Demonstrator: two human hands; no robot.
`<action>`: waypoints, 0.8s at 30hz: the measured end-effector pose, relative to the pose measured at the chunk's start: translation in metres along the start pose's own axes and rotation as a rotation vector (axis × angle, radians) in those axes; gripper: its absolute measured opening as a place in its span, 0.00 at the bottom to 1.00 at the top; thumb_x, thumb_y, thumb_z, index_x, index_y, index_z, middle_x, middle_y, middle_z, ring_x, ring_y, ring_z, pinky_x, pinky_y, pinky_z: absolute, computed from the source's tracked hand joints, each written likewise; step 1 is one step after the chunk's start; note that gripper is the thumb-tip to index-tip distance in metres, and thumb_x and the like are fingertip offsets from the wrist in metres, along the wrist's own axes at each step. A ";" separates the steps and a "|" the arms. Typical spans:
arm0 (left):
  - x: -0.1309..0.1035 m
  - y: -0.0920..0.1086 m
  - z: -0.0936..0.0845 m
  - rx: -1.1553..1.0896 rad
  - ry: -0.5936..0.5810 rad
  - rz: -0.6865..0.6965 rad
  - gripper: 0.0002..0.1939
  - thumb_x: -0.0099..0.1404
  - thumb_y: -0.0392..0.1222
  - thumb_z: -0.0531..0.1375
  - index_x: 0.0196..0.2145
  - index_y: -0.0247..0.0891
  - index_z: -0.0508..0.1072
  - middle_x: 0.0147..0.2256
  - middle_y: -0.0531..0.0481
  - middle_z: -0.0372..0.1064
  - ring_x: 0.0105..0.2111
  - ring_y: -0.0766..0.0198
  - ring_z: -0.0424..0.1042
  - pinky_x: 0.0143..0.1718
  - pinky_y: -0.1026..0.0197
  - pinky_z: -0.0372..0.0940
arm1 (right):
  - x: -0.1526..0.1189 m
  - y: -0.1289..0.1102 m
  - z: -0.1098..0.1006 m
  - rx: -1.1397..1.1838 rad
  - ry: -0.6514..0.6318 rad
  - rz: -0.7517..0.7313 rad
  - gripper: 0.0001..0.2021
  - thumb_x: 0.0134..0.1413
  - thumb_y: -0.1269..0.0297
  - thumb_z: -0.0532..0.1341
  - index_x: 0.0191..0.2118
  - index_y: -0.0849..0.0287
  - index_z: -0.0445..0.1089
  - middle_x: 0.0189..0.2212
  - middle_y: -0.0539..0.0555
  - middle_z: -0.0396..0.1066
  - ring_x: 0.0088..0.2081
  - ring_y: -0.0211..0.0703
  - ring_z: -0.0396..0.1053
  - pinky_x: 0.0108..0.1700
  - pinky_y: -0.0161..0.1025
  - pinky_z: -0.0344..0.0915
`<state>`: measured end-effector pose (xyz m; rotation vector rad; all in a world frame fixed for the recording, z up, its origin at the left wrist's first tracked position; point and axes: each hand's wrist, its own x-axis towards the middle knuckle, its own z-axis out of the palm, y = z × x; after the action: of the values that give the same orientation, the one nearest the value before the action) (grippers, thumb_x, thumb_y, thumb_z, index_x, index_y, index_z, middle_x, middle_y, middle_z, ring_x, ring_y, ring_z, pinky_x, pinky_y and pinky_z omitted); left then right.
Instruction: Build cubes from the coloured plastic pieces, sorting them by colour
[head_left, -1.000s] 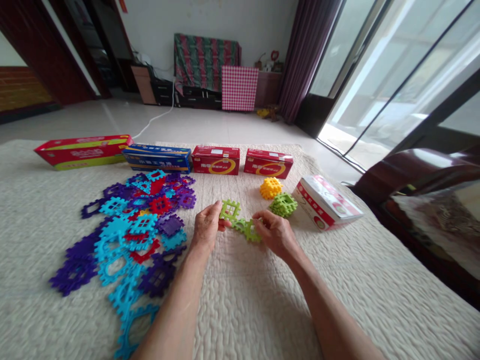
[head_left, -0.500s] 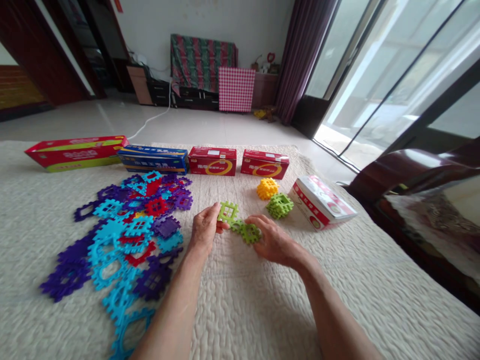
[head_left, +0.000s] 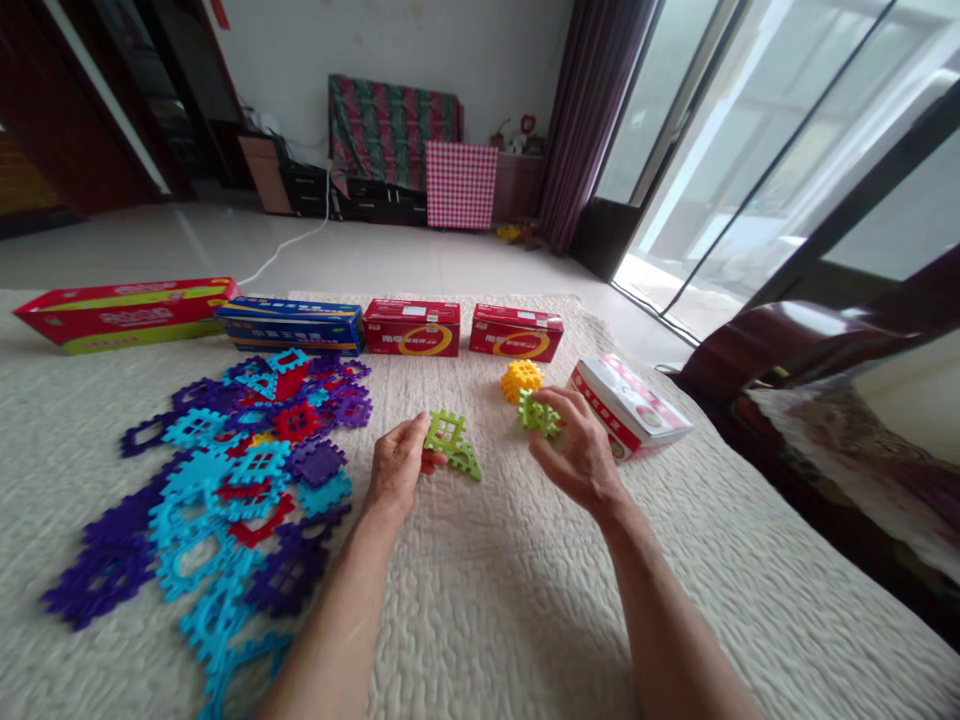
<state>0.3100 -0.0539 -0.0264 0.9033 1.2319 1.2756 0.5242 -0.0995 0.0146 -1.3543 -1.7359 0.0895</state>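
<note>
Spreading wide: one cream quilted cloth (head_left: pixel 465 610), puckered; pale glossy floor (head_left: pixel 405 262) beyond. Left hand (head_left: pixel 397 464), nearly closed, pinching a green notched lattice square (head_left: pixel 446 431) between both hands. Right hand (head_left: pixel 576 448), half-curled at green toothed pieces (head_left: pixel 531 412), grip unclear. Yellow notched stack (head_left: pixel 520 380) beside them.

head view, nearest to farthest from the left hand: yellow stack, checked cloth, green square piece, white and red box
1. Green square piece, in the left hand.
2. Yellow stack, ahead and right.
3. White and red box, farther right.
4. Checked cloth, across the room.
</note>
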 end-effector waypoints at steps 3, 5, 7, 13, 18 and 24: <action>-0.001 0.000 0.001 0.004 0.001 -0.003 0.23 0.50 0.60 0.63 0.26 0.34 0.71 0.20 0.53 0.70 0.15 0.67 0.68 0.15 0.68 0.57 | 0.004 0.016 -0.004 -0.049 0.108 0.027 0.19 0.46 0.72 0.58 0.47 0.53 0.67 0.51 0.57 0.66 0.53 0.50 0.65 0.53 0.52 0.66; -0.002 0.000 0.000 0.003 0.002 -0.002 0.23 0.50 0.61 0.63 0.26 0.34 0.71 0.20 0.53 0.70 0.15 0.67 0.69 0.15 0.68 0.58 | 0.006 0.026 -0.005 -0.077 0.138 0.035 0.19 0.46 0.72 0.57 0.46 0.54 0.68 0.51 0.57 0.66 0.54 0.50 0.65 0.54 0.52 0.65; -0.002 -0.001 0.000 0.001 -0.001 0.002 0.23 0.50 0.61 0.63 0.27 0.34 0.71 0.21 0.53 0.70 0.15 0.67 0.69 0.16 0.68 0.58 | 0.008 0.034 -0.004 -0.106 0.142 0.038 0.18 0.45 0.73 0.57 0.45 0.54 0.68 0.50 0.58 0.67 0.54 0.51 0.65 0.56 0.52 0.63; -0.003 0.000 0.001 0.013 0.000 0.004 0.23 0.50 0.61 0.63 0.26 0.35 0.71 0.20 0.53 0.69 0.15 0.67 0.68 0.16 0.68 0.58 | 0.007 0.047 0.001 -0.115 0.123 0.067 0.17 0.46 0.73 0.56 0.44 0.55 0.70 0.53 0.58 0.68 0.55 0.51 0.66 0.57 0.52 0.63; -0.002 -0.001 0.001 0.006 0.005 0.003 0.23 0.49 0.61 0.64 0.26 0.35 0.71 0.20 0.54 0.69 0.14 0.68 0.68 0.16 0.68 0.58 | 0.006 0.052 0.005 -0.119 0.110 0.083 0.17 0.46 0.73 0.56 0.44 0.56 0.70 0.53 0.58 0.68 0.55 0.51 0.66 0.56 0.52 0.63; -0.001 -0.002 0.001 0.004 0.002 0.000 0.23 0.49 0.61 0.64 0.26 0.34 0.71 0.20 0.53 0.69 0.15 0.67 0.68 0.15 0.68 0.58 | 0.007 0.038 -0.001 -0.139 0.131 0.051 0.21 0.42 0.75 0.55 0.45 0.55 0.69 0.55 0.58 0.65 0.57 0.55 0.63 0.57 0.57 0.61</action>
<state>0.3112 -0.0547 -0.0279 0.9051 1.2359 1.2752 0.5532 -0.0791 -0.0016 -1.4728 -1.6226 -0.0914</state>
